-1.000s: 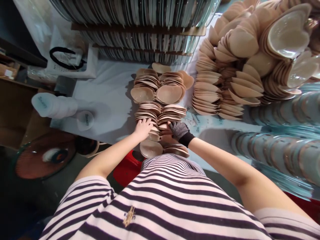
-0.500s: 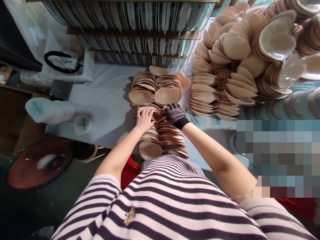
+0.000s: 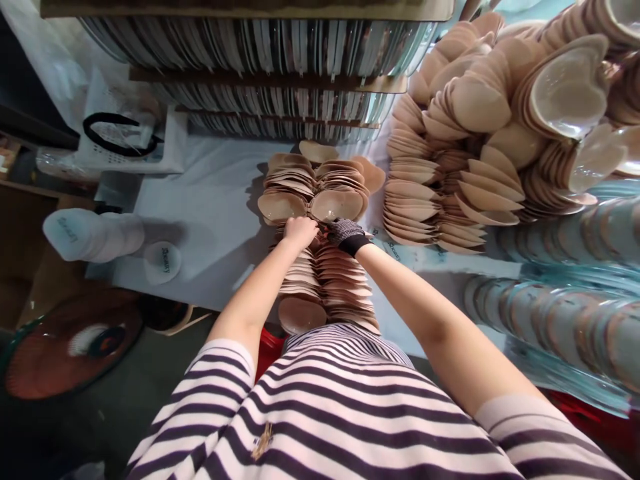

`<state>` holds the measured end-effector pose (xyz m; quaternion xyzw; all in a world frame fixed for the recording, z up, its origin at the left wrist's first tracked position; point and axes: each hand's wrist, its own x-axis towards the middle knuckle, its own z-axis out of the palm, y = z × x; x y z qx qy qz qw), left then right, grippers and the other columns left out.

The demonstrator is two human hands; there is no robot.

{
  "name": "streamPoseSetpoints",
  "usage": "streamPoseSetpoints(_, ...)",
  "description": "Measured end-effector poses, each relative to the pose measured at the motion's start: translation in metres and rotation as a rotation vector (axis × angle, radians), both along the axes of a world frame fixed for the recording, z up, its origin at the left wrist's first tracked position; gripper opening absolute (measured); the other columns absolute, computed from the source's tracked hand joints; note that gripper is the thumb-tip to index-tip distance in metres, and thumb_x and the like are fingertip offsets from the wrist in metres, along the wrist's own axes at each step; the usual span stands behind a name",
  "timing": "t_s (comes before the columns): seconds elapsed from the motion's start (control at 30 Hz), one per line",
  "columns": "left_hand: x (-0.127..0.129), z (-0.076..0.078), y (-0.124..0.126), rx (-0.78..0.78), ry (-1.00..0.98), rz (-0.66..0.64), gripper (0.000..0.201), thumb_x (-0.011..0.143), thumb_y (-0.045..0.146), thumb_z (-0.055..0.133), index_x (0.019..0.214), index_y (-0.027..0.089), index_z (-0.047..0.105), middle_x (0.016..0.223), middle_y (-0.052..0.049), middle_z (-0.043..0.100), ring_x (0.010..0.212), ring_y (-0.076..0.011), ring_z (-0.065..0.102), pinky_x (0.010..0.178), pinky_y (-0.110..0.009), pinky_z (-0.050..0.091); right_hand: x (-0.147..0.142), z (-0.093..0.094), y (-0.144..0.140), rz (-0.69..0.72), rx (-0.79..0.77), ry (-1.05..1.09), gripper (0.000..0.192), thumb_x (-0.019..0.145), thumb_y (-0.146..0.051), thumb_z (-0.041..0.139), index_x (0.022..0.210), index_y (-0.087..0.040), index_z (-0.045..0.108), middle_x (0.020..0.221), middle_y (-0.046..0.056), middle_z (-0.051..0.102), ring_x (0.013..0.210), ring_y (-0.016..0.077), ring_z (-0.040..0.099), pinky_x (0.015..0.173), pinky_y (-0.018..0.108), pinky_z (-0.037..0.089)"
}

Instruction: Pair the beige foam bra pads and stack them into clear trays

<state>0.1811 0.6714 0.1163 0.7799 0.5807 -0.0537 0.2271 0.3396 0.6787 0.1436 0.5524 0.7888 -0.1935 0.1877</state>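
A long row of stacked beige bra cups [image 3: 325, 287] runs from my body toward the back of the white table [image 3: 210, 213]. My bare left hand [image 3: 299, 231] rests on the far end of the near stack, fingers curled down onto the cups. My right hand [image 3: 345, 233], in a black dotted glove, presses on the same spot beside it. Just beyond both hands lies another stack of paired cups [image 3: 315, 193] with glossy inner faces up.
Big heaps of beige cups [image 3: 465, 167] fill the right side. Racks of clear plastic trays [image 3: 270, 73] stand at the back, more trays [image 3: 565, 313] at right. White moulded forms [image 3: 95, 233] and a white basket [image 3: 125, 140] sit left. A fan [image 3: 75, 340] is on the floor.
Both hands have slid away from my body along the row of cups, from its near part to its far end, next to the farther stack.
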Motion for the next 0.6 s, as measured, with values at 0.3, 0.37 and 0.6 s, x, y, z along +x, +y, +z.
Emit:
streamPoseSetpoints(0.3, -0.008, -0.02, -0.047, 0.122, 0.02, -0.08, 0.082, 0.087, 0.032, 0.065, 0.16, 0.022, 0.028, 0.17, -0.012, 0.016, 0.157, -0.0336, 0.014, 0.126, -0.06, 0.009, -0.003, -0.011, 0.032, 0.126, -0.101, -0.032, 0.045, 0.098, -0.041, 0.049, 0.128, -0.015, 0.07, 0.123, 0.018, 0.072, 0.112, 0.0294, 0.069, 0.093, 0.033, 0.053)
streamPoseSetpoints(0.37, -0.013, -0.027, -0.061, 0.19, -0.017, -0.082, 0.074, 0.091, 0.034, 0.06, 0.159, 0.024, 0.033, 0.171, -0.01, 0.014, 0.158, -0.0322, 0.011, 0.128, -0.057, 0.006, -0.001, -0.013, 0.03, 0.168, -0.083, -0.022, 0.046, 0.096, -0.045, 0.052, 0.123, -0.013, 0.072, 0.119, 0.02, 0.073, 0.109, 0.0312, 0.07, 0.091, 0.034, 0.054)
streamPoseSetpoints(0.6, -0.019, -0.036, -0.072, 0.234, -0.133, -0.122, 0.06, 0.095, 0.032, 0.053, 0.152, 0.018, 0.045, 0.164, -0.011, 0.035, 0.155, -0.0289, 0.025, 0.129, -0.049, 0.014, -0.01, -0.016, 0.02, 0.139, -0.049, -0.055, 0.046, 0.097, -0.042, 0.051, 0.12, -0.007, 0.071, 0.113, 0.026, 0.072, 0.106, 0.0341, 0.07, 0.088, 0.039, 0.054)
